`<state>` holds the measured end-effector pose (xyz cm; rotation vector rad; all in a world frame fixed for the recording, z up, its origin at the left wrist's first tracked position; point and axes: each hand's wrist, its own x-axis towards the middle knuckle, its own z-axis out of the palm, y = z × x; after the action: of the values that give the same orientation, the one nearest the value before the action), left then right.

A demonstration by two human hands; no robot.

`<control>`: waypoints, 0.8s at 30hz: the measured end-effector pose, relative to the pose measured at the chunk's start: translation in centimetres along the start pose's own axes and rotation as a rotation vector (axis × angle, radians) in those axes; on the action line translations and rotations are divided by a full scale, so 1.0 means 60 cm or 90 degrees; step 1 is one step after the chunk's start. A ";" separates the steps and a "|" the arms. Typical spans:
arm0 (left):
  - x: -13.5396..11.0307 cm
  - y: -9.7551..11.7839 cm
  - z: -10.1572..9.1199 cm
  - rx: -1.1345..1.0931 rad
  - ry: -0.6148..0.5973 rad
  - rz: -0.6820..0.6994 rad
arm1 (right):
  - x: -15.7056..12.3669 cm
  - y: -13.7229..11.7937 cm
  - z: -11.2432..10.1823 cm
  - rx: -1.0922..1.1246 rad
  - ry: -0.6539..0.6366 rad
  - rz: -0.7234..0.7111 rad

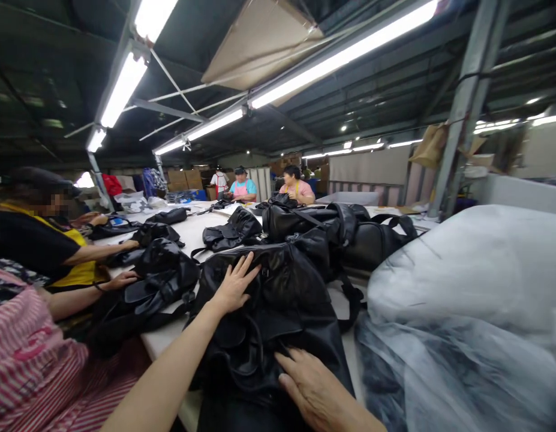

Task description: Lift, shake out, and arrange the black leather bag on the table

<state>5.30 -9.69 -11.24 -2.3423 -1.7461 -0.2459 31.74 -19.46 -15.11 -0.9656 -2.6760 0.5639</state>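
A black leather-like backpack (300, 288) lies right in front of me, with a flap pocket and a loose strap on its face. My left hand (235, 283) rests on its upper part, fingers spread and flat. Lower down, my right hand (307, 381) lies against the front of the same bag, its fingers stretched out over the material. The fingertips of the right hand sit close to a fold, and the thumb is apart from the fingers. Neither hand grips anything that I can see.
More black bags (304, 222) are piled just behind. Large translucent plastic bags (462, 270) bulge at the right. On the left, co-workers' hands handle other black bags (165, 270) on the white table (170, 233). A metal post (466, 102) stands at the right.
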 end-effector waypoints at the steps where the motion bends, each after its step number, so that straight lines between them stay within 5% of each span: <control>1: 0.005 -0.001 0.000 -0.010 0.002 0.008 | 0.000 -0.001 -0.003 0.011 0.004 0.002; 9: -0.029 -0.009 0.020 -0.155 0.005 0.028 | -0.001 0.017 -0.004 0.123 0.036 0.031; 13: -0.063 -0.006 -0.033 -0.254 -0.003 0.044 | -0.001 0.035 -0.009 0.207 0.090 0.085; 19: -0.172 0.057 -0.115 -0.329 0.123 -0.057 | 0.007 0.042 -0.029 0.485 0.164 0.088; 24: -0.245 0.130 -0.086 -0.307 -0.061 -0.129 | 0.013 0.042 -0.031 0.704 0.186 0.164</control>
<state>8.54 -26.80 -10.55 -2.5167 -2.1738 -0.6650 33.23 -16.67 -14.46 -0.8969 -1.5505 1.5555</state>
